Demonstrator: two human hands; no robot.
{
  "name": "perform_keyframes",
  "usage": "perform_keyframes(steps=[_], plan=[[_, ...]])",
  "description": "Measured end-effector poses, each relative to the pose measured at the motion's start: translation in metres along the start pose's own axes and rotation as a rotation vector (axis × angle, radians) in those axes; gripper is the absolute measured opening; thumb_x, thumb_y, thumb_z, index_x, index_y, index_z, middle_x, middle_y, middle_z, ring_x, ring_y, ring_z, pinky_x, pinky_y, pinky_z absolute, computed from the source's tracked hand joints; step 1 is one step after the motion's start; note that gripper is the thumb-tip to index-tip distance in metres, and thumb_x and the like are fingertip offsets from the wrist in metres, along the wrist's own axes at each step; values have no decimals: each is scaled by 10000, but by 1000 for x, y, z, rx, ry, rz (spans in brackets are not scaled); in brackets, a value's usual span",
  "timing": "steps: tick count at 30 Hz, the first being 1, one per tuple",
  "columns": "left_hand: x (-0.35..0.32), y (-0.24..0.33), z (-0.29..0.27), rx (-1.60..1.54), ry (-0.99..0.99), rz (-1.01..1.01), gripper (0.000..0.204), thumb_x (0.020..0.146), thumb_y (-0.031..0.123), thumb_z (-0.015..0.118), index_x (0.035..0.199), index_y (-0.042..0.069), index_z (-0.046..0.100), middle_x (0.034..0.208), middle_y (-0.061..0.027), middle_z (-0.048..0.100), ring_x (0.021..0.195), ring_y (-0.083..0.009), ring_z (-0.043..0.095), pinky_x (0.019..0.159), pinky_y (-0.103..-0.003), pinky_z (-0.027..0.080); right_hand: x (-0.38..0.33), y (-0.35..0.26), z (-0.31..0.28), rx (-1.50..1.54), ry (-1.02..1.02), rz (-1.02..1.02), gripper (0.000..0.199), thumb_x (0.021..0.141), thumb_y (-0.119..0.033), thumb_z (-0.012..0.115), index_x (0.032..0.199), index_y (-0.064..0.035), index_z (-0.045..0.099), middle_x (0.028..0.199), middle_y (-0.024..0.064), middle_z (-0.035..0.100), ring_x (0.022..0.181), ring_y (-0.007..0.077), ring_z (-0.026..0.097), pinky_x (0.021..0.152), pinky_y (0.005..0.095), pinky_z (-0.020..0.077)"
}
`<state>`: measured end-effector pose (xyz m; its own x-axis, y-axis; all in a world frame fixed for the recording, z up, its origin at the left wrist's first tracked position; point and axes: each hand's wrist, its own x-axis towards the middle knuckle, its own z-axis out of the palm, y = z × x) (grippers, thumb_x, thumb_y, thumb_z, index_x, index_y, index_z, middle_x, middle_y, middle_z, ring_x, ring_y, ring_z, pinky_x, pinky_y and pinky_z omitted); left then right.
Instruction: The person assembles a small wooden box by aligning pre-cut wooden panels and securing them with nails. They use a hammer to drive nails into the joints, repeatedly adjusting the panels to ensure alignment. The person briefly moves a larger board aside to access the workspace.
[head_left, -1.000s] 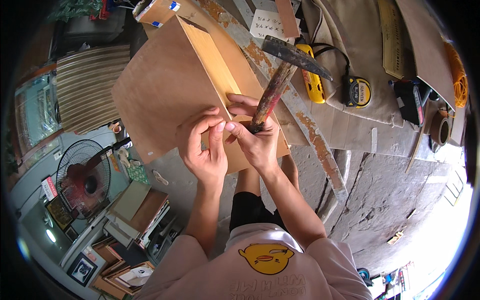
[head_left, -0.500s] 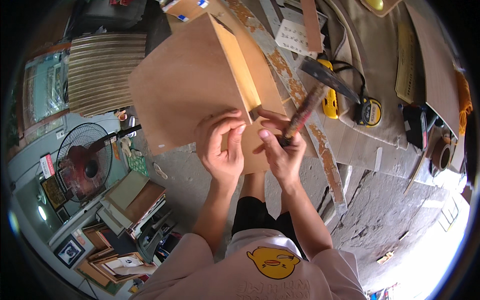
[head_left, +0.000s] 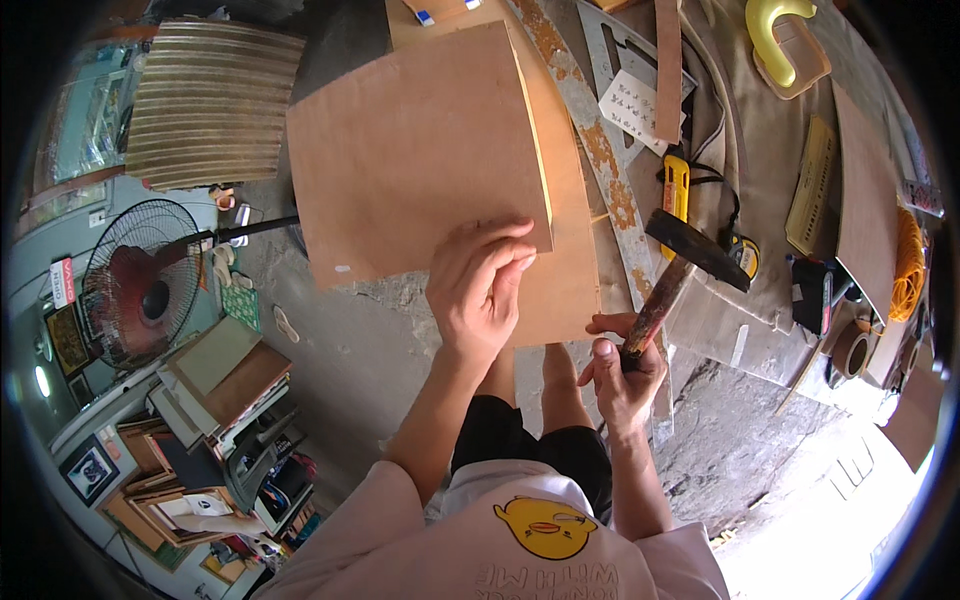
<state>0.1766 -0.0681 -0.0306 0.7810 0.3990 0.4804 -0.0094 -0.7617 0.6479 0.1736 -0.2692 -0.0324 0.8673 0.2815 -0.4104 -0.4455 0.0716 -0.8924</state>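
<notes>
A brown wooden panel [head_left: 415, 150] lies in front of me, with a pale wood strip along its right edge. My left hand [head_left: 474, 298] is at the panel's near right corner, thumb and fingers pinched together. Whatever is in that pinch, if anything, is too small to make out. To the right, my right hand [head_left: 628, 385] grips a hammer [head_left: 660, 305] by its worn reddish handle. The dark hammer head points up and away, apart from the panel. Beneath the panel a lighter wooden sheet [head_left: 562, 295] sticks out toward my legs.
A paint-worn metal straightedge [head_left: 618, 195] runs beside the sheet. Beyond it lie a yellow-handled tool [head_left: 676, 190], a tape measure [head_left: 742, 255] and a written card [head_left: 634, 105]. A standing fan [head_left: 145, 290] and stacked boards and frames [head_left: 225, 380] are on the left.
My right hand has drawn the hammer back and to the right, away from the panel's corner. The left hand stays pinched at that corner. The panel now appears flatter, its right-side strip less exposed.
</notes>
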Motion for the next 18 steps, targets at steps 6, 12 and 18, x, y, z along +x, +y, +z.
perform_keyframes(steps=[6, 12, 18], plan=[[-3, -4, 0, -66, 50, -35, 66, 847, 31, 755, 885, 63, 712, 1073, -55, 756, 972, -260, 704, 875, -380, 542, -19, -9, -10, -98, -34, 44, 410, 1006, -279, 688, 1208, 76, 653, 774, 51, 608, 494, 33, 488, 447, 223, 463], [-4, -4, -2, -27, 20, -4, 77, 857, -9, 748, 919, 14, 709, 1097, -81, 748, 1016, -269, 698, 881, -371, 555, -23, -13, -7, -136, -60, 25, 351, 998, -233, 703, 1186, 62, 677, 754, 5, 621, 592, 52, 553, 542, 216, 448], [-2, -1, -3, -11, 14, -11, 102, 857, -32, 755, 946, 3, 719, 1095, -89, 747, 1029, -257, 696, 888, -362, 557, -29, -8, -12, -298, -71, -78, 378, 997, -255, 697, 1179, 75, 675, 718, -6, 596, 563, 51, 534, 528, 214, 422]])
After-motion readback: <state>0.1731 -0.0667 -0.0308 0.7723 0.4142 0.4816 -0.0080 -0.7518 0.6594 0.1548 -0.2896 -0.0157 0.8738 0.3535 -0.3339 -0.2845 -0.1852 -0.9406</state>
